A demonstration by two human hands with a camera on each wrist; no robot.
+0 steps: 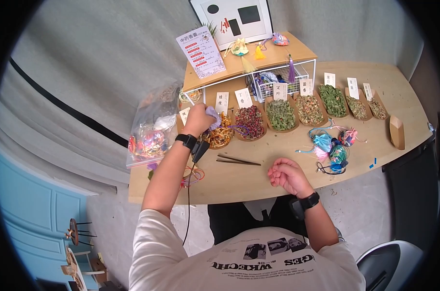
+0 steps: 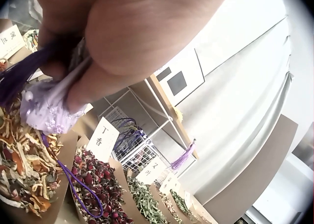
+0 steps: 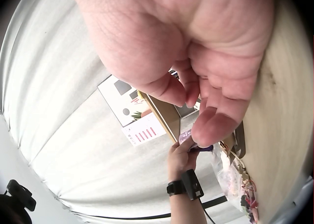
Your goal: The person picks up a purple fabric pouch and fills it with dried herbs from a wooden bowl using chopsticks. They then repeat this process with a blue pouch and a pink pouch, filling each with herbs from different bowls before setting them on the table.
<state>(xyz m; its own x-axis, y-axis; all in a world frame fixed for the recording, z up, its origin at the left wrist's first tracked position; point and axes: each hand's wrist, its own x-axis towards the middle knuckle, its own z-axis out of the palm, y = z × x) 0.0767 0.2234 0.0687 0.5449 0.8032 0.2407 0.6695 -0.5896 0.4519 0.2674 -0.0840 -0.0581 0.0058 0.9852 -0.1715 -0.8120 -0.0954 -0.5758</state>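
Observation:
At the left of the table, my left hand (image 1: 197, 120) grips a small lavender drawstring pouch (image 1: 213, 118) over the tray of orange-brown dried peel (image 1: 219, 135). In the left wrist view the pouch (image 2: 49, 108) shows a floral fabric, with a dark purple tassel (image 2: 22, 76) beside it and a purple cord loop (image 2: 73, 184) hanging over the dried rosebuds (image 2: 100, 184). My right hand (image 1: 288, 175) is by the front edge, its fingers loosely curled and nothing in them. Long dark tweezers (image 1: 239, 160) lie on the table between the hands.
Card trays of dried herbs, such as green leaves (image 1: 280, 116), curve along the back with label cards. Finished colourful sachets (image 1: 330, 148) sit at the right, near an unfilled card tray (image 1: 397, 133). A plastic bag (image 1: 154, 131) stands far left; a wooden riser (image 1: 273, 53) is behind.

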